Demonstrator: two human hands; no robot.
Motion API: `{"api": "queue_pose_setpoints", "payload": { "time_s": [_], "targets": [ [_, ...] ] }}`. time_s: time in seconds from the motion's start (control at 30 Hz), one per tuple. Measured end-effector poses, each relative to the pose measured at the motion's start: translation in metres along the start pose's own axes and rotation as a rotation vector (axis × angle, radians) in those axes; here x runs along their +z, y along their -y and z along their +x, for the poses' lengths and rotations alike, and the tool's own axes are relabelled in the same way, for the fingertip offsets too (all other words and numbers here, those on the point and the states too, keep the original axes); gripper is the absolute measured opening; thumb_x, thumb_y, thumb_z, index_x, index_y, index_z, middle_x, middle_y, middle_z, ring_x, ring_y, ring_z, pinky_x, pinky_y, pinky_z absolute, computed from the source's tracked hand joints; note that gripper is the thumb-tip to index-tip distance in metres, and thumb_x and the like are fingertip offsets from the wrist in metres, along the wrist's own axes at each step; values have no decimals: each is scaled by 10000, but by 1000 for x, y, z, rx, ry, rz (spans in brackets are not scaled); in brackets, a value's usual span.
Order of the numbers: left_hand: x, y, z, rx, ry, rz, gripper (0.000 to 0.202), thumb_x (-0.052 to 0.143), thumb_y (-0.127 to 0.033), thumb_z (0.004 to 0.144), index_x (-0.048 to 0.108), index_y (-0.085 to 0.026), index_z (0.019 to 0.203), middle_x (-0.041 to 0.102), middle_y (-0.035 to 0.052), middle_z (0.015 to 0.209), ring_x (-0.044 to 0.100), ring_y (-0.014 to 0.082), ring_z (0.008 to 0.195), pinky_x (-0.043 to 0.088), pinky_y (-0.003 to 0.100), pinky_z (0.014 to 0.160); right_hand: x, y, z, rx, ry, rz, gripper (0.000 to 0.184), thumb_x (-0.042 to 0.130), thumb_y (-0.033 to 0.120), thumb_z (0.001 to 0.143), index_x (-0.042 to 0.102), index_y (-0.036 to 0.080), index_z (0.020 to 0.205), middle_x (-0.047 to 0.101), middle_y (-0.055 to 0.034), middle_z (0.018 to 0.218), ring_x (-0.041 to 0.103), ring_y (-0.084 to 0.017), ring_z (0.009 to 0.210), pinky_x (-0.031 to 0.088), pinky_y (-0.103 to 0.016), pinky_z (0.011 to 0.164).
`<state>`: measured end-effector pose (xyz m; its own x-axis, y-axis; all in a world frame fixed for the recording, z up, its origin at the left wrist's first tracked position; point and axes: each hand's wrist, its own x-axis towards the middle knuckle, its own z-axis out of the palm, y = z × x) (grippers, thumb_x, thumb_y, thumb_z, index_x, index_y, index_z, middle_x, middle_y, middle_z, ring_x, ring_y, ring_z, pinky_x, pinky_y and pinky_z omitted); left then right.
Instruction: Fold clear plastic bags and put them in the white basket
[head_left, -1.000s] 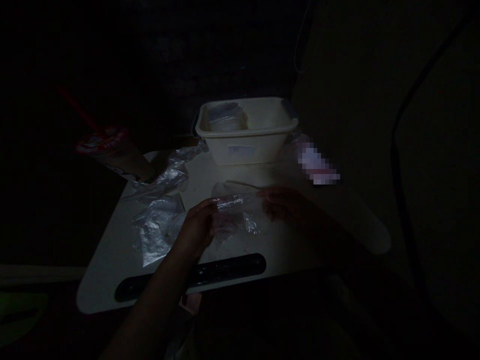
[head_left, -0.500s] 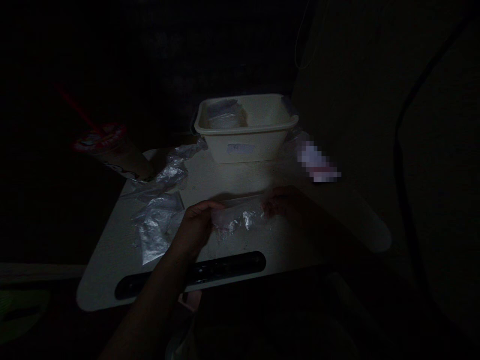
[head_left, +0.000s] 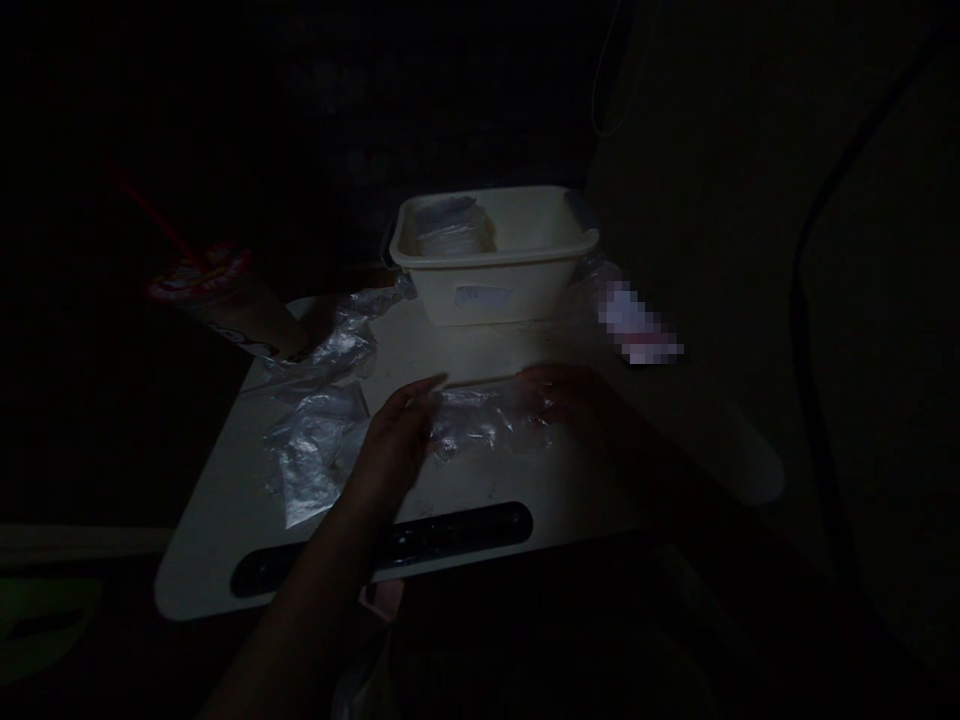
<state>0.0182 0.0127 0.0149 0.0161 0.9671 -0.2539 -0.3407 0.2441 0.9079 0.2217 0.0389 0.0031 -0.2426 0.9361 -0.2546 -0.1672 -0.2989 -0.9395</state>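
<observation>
plastic bag (head_left: 472, 420) over the surface (head_left: 225, 520): left hand (head_left: 397, 440) spread open against one end, right hand (head_left: 574, 405) at the other, grip unclear.

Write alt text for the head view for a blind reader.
The left hand and right hand touch the ends of a clear bag over a white table, in near darkness. Behind stands a cream tub; left of it, more bags and a cup.

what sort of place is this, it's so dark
Probably a dim room at home, hard to be sure: a small white lap table, a cream plastic tub, a takeaway cup with a red straw, loose clear plastic bags.
</observation>
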Motion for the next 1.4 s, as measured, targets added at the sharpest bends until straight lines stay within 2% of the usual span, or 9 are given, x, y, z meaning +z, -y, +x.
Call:
{"api": "queue_pose_setpoints", "payload": {
  "time_s": [0.13, 0.33, 0.5, 0.6, 0.73, 0.87, 1.13, 1.3, 1.4],
  "targets": [
    [0, 1, 1, 5, -25, -25, 257, 558, -147, 646, 556, -198, 898, 617, -1, 851, 523, 56, 576, 400, 146, 487, 0, 0, 0, -75, -39, -2, 229, 581, 292, 630, 578, 219, 847, 593, -2, 720, 577, -119, 630, 485, -231, 505],
    [-1, 2, 3, 5, -36, -52, 243, 552, -195, 658, 547, -183, 901, 604, -3, 717, 534, 74, 573, 392, 152, 464, -3, -4, 4, -81, -55, -36, 328, 627, 283, 590, 544, 195, 895, 594, -8, 740, 582, -126, 647, 499, -249, 525],
    [-5, 11, 5, 90, -52, 123, 384, 623, -142, 580, 508, -218, 939, 605, 2, 883, 501, 41, 529, 358, 130, 418, -4, -5, 5, -97, -95, -55, 370, 661, 284, 538, 548, 190, 878, 604, -31, 830, 585, -145, 687, 501, -287, 563],
    [-10, 17, 7, 227, -6, 226, 429, 634, -104, 543, 490, -217, 931, 565, 33, 1038, 540, 71, 645, 421, 165, 509, -6, -7, 6, -128, -74, -87, 374, 655, 301, 548, 549, 192, 889, 610, -47, 866, 587, -164, 722, 495, -315, 595],
    [-16, 16, 6, 434, 73, 574, 348, 519, -163, 677, 474, -210, 1019, 522, 69, 1118, 535, 162, 902, 448, 293, 722, -9, -7, 7, -223, -94, -188, 283, 599, 321, 617, 569, 180, 861, 617, -55, 876, 587, -175, 758, 481, -332, 647],
    [-12, 10, 5, 634, 67, 1078, 352, 355, -202, 789, 431, -187, 1132, 460, 70, 1191, 403, 185, 1096, 319, 374, 911, -8, -2, 5, -347, -233, -488, 149, 500, 272, 686, 610, 185, 735, 631, -35, 839, 575, -166, 801, 448, -325, 720],
    [-6, 15, 7, 632, 228, 1702, 429, 244, -183, 818, 262, -97, 1238, 355, 134, 1266, 285, 200, 1176, 193, 448, 953, -9, -8, 4, -488, -424, -740, 227, 394, 211, 701, 618, 183, 728, 644, -20, 798, 578, -154, 782, 433, -308, 728],
    [-9, 18, -2, 641, 234, 1895, 433, 214, -249, 836, 265, -83, 1233, 277, 142, 1306, 221, 218, 1204, 136, 504, 945, -10, -10, 5, -515, -438, -855, 251, 364, 203, 712, 603, 163, 776, 634, -47, 821, 576, -168, 795, 434, -328, 743],
    [-9, 19, -6, 644, 226, 1950, 464, 198, -289, 841, 236, -62, 1244, 239, 149, 1319, 182, 226, 1217, 113, 516, 943, 5, -8, 0, -630, -412, -1020, 286, 338, 183, 728, 583, 142, 871, 611, -78, 915, 546, -180, 882, 409, -352, 807]
  ]
}}
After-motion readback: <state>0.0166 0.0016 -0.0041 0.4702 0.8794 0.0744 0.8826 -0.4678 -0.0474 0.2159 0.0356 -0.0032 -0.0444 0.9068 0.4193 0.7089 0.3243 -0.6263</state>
